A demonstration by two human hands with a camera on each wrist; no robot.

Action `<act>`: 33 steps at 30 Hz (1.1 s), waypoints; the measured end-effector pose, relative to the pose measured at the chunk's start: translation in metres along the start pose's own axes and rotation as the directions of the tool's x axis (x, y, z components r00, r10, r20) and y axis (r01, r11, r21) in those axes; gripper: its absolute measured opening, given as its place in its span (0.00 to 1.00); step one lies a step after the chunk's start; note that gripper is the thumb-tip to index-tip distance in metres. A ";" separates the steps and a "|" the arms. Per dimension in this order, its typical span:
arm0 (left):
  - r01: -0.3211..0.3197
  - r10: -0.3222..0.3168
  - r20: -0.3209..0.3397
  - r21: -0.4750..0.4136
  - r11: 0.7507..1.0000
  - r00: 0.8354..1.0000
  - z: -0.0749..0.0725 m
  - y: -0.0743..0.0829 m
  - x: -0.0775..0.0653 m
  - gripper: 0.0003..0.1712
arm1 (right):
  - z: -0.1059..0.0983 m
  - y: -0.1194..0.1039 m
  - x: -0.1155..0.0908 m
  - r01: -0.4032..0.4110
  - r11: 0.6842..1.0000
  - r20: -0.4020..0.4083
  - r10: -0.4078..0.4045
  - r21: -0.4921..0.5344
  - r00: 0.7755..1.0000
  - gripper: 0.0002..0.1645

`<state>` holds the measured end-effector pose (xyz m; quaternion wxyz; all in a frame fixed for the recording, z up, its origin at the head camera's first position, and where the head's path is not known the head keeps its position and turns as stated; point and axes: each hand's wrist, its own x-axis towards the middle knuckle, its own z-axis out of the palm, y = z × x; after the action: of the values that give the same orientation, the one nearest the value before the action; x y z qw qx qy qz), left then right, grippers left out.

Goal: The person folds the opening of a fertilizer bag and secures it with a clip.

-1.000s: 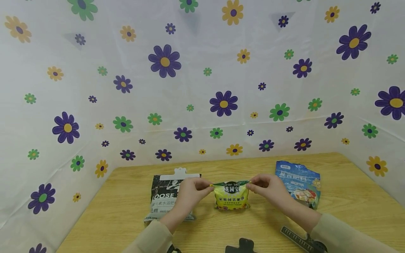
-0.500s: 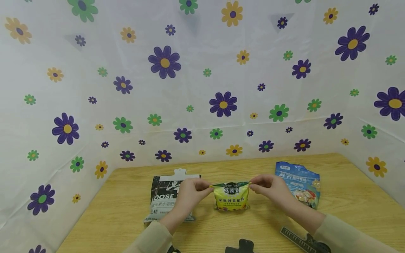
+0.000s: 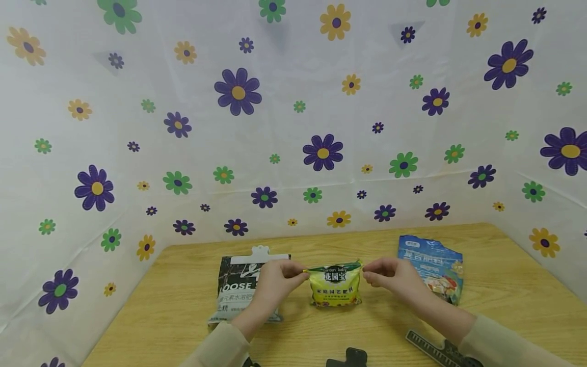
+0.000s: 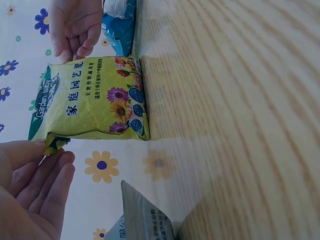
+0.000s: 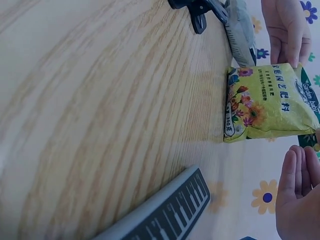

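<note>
A yellow fertilizer bag (image 3: 336,288) with a green folded top stands upright on the wooden table (image 3: 302,336). My left hand (image 3: 279,278) pinches its top left corner between thumb and fingers; the left wrist view shows the thumb lying on that corner (image 4: 56,142). On the other side, my right hand (image 3: 396,275) is just off the top right corner, its fingers loosely bent with a small gap to the bag. The right wrist view has the right hand's fingers (image 5: 300,172) beside the bag's edge.
Behind my left hand lies a black-and-grey bag (image 3: 236,290) with a white clip (image 3: 260,255) across its top. A blue bag (image 3: 433,270) lies at the back right. Near the front are a black clip (image 3: 348,358) and a dark clip with ruler marks (image 3: 428,347).
My right hand has let go of the bag's top right corner and moved slightly right; that corner now sticks up. The left hand keeps its pinch.
</note>
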<state>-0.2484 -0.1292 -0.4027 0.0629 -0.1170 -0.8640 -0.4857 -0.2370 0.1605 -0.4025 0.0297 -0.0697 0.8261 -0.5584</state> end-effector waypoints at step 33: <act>0.018 -0.018 0.008 -0.036 0.999 1.000 0.001 0.001 0.000 0.04 | -0.002 0.017 -0.016 -0.030 0.997 0.199 0.014 0.076 0.980 0.20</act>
<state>-0.2477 -0.1275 -0.4025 0.0533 -0.1121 -0.8564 -0.5012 -0.2233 0.1707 -0.4176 0.1207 -0.1145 0.7971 -0.5805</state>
